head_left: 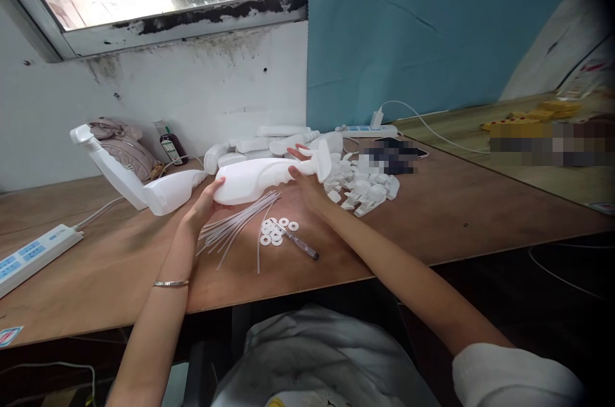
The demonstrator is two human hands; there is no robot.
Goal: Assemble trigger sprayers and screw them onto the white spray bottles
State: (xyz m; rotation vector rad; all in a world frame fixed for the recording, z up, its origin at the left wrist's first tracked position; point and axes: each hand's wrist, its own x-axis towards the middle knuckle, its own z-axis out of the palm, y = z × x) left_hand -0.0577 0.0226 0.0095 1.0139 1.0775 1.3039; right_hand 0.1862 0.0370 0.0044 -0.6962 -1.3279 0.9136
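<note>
A white plastic spray bottle [245,181] lies sideways in the air between my hands, its base to the left and its spray head [323,162] to the right. My left hand [207,202] is wrapped round the base end. Fingers of my right hand [307,184] close about the neck, just below the head. Under the bottle, thin white tubes [235,225] fan out on the table, beside several white ring washers [276,232]. A screwdriver [302,245] with a clear handle touches the washers. Loose white spray heads [368,184] are heaped right of my right hand.
More white bottles [254,143] lie behind the held one. At left, a bottle with a head [108,166] leans against another bottle [173,192]. Power strips [41,253] lie left and at the back. A dark labelled bottle [172,145] and pink bag [125,144] stand by the wall.
</note>
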